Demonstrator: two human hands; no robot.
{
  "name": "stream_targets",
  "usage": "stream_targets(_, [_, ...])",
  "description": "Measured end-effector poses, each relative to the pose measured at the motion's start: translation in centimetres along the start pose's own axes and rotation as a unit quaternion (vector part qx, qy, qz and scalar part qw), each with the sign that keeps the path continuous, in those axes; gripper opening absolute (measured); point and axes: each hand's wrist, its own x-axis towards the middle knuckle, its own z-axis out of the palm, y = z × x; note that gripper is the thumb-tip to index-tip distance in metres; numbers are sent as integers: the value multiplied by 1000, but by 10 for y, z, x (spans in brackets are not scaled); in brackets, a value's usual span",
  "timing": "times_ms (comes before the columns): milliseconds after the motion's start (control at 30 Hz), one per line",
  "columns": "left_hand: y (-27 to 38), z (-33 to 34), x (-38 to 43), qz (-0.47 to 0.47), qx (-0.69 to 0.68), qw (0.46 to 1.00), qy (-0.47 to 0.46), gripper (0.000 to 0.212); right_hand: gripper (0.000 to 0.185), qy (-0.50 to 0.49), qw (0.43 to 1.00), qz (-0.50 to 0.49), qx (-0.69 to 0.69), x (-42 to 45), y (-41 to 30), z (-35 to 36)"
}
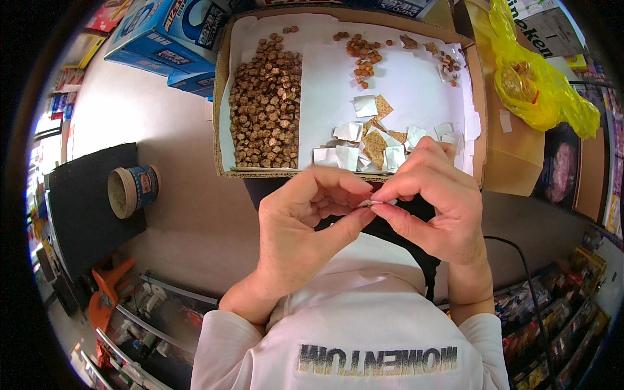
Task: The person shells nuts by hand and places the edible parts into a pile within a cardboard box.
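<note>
My left hand and my right hand meet in front of my body, in front of the near edge of a shallow cardboard box. Between their thumbs and fingertips they pinch a small, thin white piece, mostly hidden by the fingers. In the box, white paper squares and brown patterned sheets lie overlapping behind my hands. Loose reddish-brown bits lie at the back, with darker bits in the right corner. Many small brown patterned pieces are heaped on the left.
Blue cartons stand behind the box at left. A yellow plastic bag rests on cardboard at right. On the left a round tub lies by a dark panel. Shelves of packaged goods are at lower right.
</note>
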Motion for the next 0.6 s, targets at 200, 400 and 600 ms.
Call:
stream_targets(200, [-3, 1, -1, -5, 15, 1000, 13, 23, 21, 70, 957, -155, -233, -7, -4, 7])
stream_targets(400, [-9, -4, 0, -18, -18, 1000, 15, 19, 32, 71, 956, -184, -215, -15, -3, 5])
stream_targets(600, [-11, -5, 0, 10, -110, 994, -19, 11, 38, 87, 994, -6, -60, -14, -5, 5])
